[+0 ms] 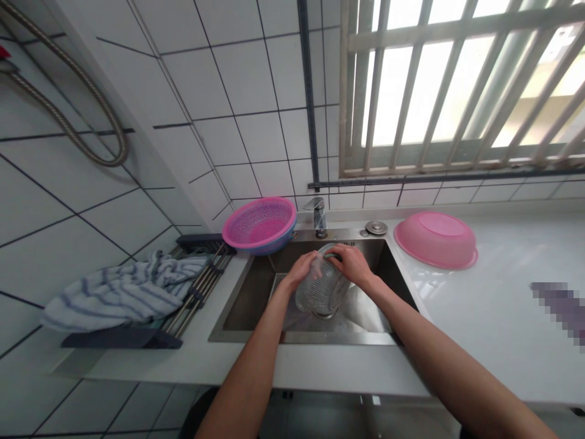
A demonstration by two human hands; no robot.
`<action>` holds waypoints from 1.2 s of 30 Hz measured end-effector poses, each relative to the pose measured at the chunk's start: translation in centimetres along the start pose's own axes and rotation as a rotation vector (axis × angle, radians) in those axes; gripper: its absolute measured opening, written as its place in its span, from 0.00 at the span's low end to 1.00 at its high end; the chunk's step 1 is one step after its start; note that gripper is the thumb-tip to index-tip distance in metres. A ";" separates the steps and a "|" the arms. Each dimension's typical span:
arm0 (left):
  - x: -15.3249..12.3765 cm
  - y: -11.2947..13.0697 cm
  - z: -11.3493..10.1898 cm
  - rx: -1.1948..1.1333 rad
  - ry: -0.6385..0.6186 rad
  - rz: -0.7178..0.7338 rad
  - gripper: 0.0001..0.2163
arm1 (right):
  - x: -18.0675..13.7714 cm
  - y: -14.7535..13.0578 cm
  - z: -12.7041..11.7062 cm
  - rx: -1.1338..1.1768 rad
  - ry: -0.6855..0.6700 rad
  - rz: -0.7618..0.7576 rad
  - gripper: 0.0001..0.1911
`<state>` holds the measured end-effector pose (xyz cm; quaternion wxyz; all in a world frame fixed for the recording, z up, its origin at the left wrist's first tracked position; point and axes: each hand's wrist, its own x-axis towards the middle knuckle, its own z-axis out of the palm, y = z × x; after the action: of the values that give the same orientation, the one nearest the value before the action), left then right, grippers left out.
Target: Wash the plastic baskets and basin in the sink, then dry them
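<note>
A clear, ribbed bowl (323, 294) is tilted over the steel sink (292, 337), below the faucet (319, 218). My left hand (303, 268) grips it at the left side, with the fingers partly hidden behind the see-through wall. On the upper right, my right hand (351, 262) has its fingers curled over the rim. A small greenish edge shows under those fingertips; whether it is part of the rim or a separate thing, I cannot tell. The drain shows beneath the bowl.
Left of the faucet a pink strainer (260, 222) sits in a blue basin. A pink basin (436, 239) lies upside down on the right counter, near a metal drain cover (376, 228). A striped towel (132, 289) covers part of a folding rack (201, 292).
</note>
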<state>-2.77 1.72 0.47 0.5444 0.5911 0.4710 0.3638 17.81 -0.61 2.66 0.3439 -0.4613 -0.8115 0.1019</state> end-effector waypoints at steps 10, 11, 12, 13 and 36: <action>0.0 -1.1 -1.1 -0.132 -0.024 -0.018 0.14 | 0.2 1.6 0.4 0.002 0.012 0.090 0.09; 0.0 -1.1 -1.2 -0.136 -0.033 -0.030 0.14 | 0.1 1.5 0.6 0.011 0.008 0.082 0.09; 0.0 -1.1 -1.1 -0.128 -0.046 -0.043 0.15 | 0.1 1.2 0.8 0.017 0.003 0.066 0.09; -0.1 -1.0 -1.1 -0.109 -0.050 -0.049 0.16 | 0.0 0.8 1.0 0.025 -0.009 0.038 0.09; 0.2 -0.6 -0.6 0.030 -0.005 0.027 0.25 | -0.2 -0.3 0.9 0.060 -0.024 -0.029 0.12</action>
<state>-3.40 2.11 -0.05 0.5318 0.6064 0.4671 0.3624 17.10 -0.75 2.07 0.3491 -0.4379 -0.8187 0.1270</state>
